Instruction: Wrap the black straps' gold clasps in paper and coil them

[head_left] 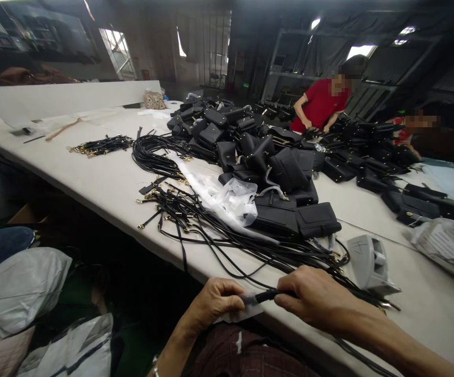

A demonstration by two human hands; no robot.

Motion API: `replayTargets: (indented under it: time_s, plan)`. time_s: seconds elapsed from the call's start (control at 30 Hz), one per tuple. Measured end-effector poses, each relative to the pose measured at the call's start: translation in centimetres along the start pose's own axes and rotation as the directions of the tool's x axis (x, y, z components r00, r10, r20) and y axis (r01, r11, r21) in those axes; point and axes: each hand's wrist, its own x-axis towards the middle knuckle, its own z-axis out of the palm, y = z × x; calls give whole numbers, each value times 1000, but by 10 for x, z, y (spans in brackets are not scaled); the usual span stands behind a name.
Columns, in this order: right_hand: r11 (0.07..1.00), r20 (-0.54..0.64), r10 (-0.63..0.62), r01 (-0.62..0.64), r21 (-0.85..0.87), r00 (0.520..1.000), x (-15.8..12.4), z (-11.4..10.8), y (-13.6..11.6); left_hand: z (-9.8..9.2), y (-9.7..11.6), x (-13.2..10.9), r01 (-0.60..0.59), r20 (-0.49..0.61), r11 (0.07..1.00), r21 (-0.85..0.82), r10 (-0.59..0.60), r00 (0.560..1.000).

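At the near edge of the long white table (93,178), my left hand (214,301) is closed in a pinch on a small pale wrap at the end of a black strap (264,297). My right hand (313,298) is closed around the same strap just to the right. Behind my hands lies a tangle of black straps with gold clasps (195,220). A crumpled clear plastic bag (230,201) rests on them. Black handbags (289,209) are piled beyond.
A grey tape dispenser (370,264) sits right of my hands. Coiled black cords (152,152) and a bundle of chains (101,145) lie further left. Two people work at the far right side among more bags (368,152). Plastic sacks (18,293) sit on the floor at left.
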Motion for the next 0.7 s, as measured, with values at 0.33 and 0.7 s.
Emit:
replayTargets:
  time_s: [0.33, 0.7]
  plan:
    - [956, 142, -36, -8, 294, 989, 12, 0, 4, 6, -2, 14, -347, -104, 790, 505, 455, 884]
    - [986, -62, -151, 146, -76, 987, -1, 0, 11, 9, 2, 19, -30, -40, 999, 26, 31, 999]
